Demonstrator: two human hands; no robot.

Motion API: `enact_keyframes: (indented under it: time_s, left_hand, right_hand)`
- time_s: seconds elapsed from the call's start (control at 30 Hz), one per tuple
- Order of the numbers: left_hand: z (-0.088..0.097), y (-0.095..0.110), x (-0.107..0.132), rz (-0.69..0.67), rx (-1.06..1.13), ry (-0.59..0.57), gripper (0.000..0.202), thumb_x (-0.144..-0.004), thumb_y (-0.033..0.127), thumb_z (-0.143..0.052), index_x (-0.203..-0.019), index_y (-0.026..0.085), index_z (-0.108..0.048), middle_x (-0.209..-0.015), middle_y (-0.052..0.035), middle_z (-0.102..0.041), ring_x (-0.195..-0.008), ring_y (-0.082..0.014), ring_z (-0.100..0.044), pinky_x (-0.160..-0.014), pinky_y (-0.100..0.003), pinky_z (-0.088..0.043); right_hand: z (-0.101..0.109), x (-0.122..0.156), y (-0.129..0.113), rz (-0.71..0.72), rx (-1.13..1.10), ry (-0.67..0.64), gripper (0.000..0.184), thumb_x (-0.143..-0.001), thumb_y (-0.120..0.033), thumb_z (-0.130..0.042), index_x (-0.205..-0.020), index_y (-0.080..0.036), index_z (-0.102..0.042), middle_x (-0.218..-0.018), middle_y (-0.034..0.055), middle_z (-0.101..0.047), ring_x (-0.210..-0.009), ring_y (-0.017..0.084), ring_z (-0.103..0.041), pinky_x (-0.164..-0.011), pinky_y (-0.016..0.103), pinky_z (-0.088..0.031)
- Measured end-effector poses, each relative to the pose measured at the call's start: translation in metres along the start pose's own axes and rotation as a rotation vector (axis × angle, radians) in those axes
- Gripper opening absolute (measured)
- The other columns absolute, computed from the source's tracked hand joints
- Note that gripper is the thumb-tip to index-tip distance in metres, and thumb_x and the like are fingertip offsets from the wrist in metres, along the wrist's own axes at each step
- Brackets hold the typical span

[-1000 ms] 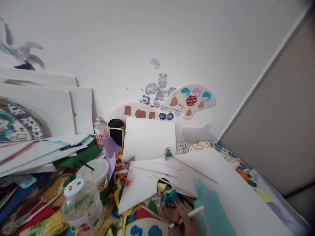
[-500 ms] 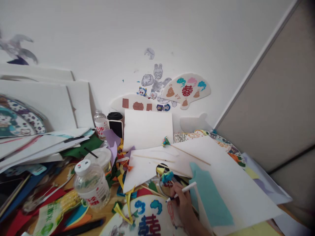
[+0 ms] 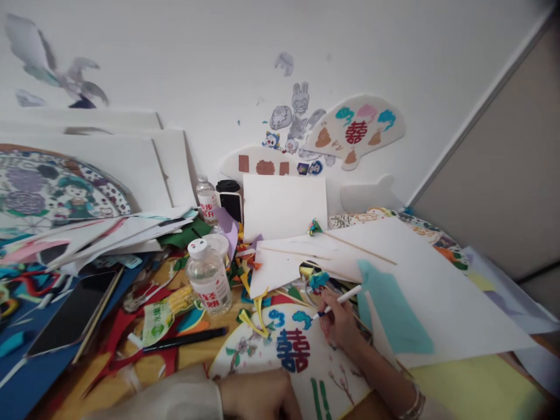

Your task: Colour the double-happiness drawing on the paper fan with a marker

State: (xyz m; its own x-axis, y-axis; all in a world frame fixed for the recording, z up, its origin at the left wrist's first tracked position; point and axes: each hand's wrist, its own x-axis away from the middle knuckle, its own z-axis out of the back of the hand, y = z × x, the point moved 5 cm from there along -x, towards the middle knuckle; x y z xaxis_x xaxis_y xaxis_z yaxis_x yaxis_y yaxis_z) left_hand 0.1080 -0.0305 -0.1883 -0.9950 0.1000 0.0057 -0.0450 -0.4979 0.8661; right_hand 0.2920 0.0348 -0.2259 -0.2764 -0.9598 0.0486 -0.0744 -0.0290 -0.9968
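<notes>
A white fan-shaped board (image 3: 324,364) lies in front of me. It carries blue swirls, a blue-and-red double-happiness character, plum branches and green bamboo strokes. My right hand (image 3: 339,321) is closed around a white marker pen (image 3: 345,298), its dark tip over the board by the right-hand blue swirl. At the bottom edge, my left hand (image 3: 260,394) rests over the lower left of the board, its fingers bent downward and partly out of view. Behind my right hand is a blue paper flower (image 3: 317,280), with scraps and sticks around it.
A plastic bottle (image 3: 209,283), a snack packet (image 3: 160,321) and a black marker (image 3: 190,336) lie to the left. Further left is a phone (image 3: 72,312). White sheets (image 3: 415,274) with teal paper (image 3: 391,312) spread right. Decorated fan boards (image 3: 356,131) lean on the wall.
My view has shifted down and left, showing more of the fan board. My left hand has come into view at the bottom. The marker stays in my right hand, its tip over the board.
</notes>
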Motion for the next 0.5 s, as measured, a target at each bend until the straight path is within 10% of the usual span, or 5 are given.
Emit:
enact_keyframes:
  time_s: [0.27,0.5]
  left_hand:
    - [0.004,0.021,0.002,-0.052,-0.114,0.107,0.039,-0.084,0.024,-0.052,-0.049,0.014,-0.041,-0.043,0.0081,-0.029,-0.041,-0.0017,-0.029,-0.041,-0.013,-0.027]
    - [-0.036,0.015,-0.003,-0.155,-0.69,0.119,0.023,-0.075,0.027,-0.056,-0.054,0.019,-0.055,-0.043,0.0006,-0.052,-0.044,-0.0156,-0.048,-0.042,-0.03,-0.017]
  right_hand:
    - [0.001,-0.003,0.007,-0.043,0.034,-0.091,0.03,-0.091,-0.035,-0.052,-0.113,-0.015,-0.055,-0.111,0.0074,-0.059,-0.092,0.018,-0.061,-0.078,0.037,-0.053]
    - [-0.003,-0.009,-0.019,-0.037,0.249,-0.387,0.022,-0.09,-0.031,-0.054,-0.101,-0.013,-0.059,-0.093,0.0034,-0.062,-0.074,0.012,-0.061,-0.064,0.028,-0.054]
